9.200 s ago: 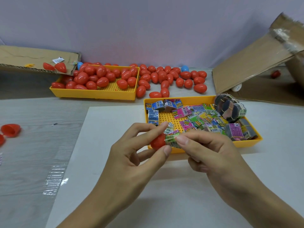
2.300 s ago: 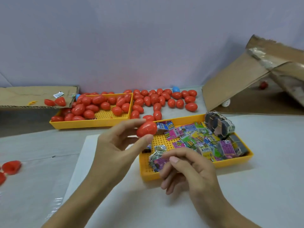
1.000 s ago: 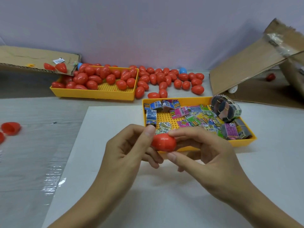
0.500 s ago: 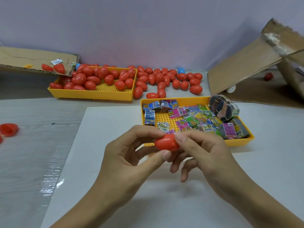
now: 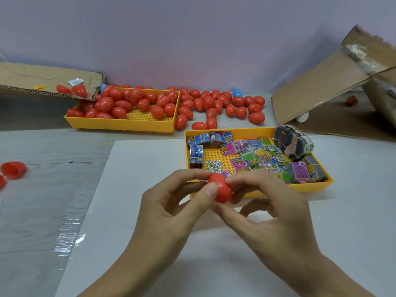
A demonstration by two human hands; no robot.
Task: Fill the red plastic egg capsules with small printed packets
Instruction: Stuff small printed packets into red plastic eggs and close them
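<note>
Now that the right hand has joined, both it and the left hand pinch 1 red egg capsule, seemingly to open it.

Bright, even light, soft shadows, glare on the plastic film, wide-angle bending at the edges

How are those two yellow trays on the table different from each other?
The far yellow tray holds red egg capsules, while the near yellow tray holds small printed packets. The far tray lies on the bare table by the cardboard; the near tray lies on the white sheet, just behind the hands. Both are shallow, rectangular, and have a perforated floor.
</note>
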